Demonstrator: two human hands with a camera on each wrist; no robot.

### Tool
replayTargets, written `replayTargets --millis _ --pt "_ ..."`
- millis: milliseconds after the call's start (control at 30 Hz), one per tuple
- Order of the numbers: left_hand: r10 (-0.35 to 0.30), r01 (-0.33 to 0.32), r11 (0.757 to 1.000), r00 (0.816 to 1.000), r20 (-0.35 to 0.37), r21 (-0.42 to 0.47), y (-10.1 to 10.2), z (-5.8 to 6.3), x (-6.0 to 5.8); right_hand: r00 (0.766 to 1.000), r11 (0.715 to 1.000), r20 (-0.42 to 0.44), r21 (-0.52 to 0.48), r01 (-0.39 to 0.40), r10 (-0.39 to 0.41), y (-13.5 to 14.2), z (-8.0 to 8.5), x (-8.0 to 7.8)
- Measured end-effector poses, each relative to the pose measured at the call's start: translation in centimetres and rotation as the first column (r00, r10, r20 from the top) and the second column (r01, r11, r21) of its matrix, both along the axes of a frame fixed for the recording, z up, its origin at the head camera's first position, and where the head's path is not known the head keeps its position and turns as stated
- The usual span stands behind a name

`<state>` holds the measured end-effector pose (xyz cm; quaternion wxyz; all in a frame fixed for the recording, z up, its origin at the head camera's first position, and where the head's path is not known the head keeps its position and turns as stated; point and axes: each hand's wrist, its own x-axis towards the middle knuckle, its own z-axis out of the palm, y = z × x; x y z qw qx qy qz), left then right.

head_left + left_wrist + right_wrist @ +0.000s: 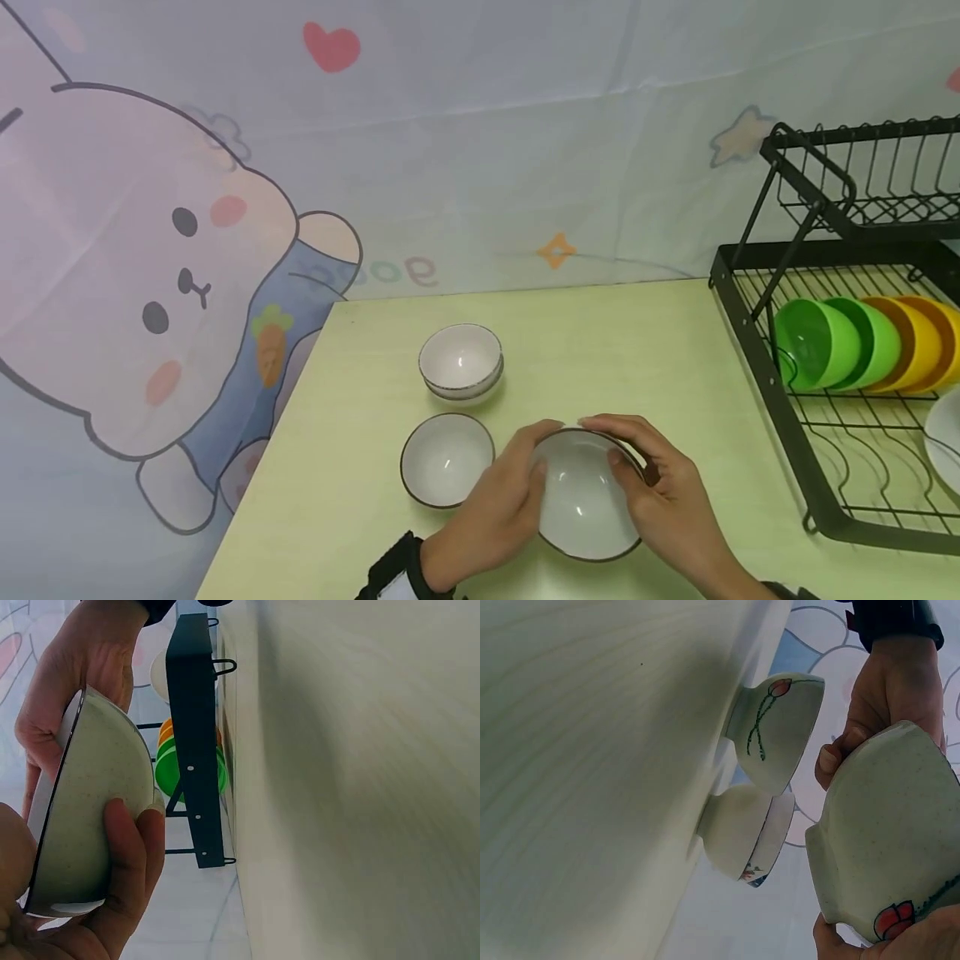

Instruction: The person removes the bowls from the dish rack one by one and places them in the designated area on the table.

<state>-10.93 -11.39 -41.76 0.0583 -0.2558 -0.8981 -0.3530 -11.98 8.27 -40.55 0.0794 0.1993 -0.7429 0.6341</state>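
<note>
A white bowl [581,500] with a dark rim is held between both hands above the table, its hollow side towards the head camera. My left hand [501,498] grips its left side, thumb over the rim and fingers on the outer wall. On the other side my right hand [670,492] grips the rim, with the thumb inside. A red flower [894,921] shows on the bowl's outside in the right wrist view. Just left of the left hand, a similar bowl [446,460] stands upright. Behind that one are two nested bowls [460,358].
A black dish rack [780,433] stands on the right of the pale table [600,342]. Green bowls [817,346] and yellow bowls [903,346] sit on edge in it, with a white dish [947,437] nearer the front. A printed cloth [480,167] hangs behind.
</note>
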Motion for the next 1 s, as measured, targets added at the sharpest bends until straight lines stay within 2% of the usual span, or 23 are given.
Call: replayTargets --millis 333,733,1000 --pt "0.043 -0.046 0.995 0.998 -0.041 -0.085 -0.3 1.2 0.2 0.999 0.999 0.008 0.012 -0.050 0.049 -0.3 -0.1 0.1" --pt "0.071 -0.068 0.996 0.996 0.046 -0.056 -1.4 1.5 0.4 0.998 0.990 0.022 0.126 -0.058 0.055 -0.5 -0.5 0.7" --pt "0.115 -0.119 0.993 0.985 0.126 0.024 -2.5 1.5 0.3 0.998 0.993 -0.011 0.100 -0.059 0.060 -0.5 -0.3 0.7"
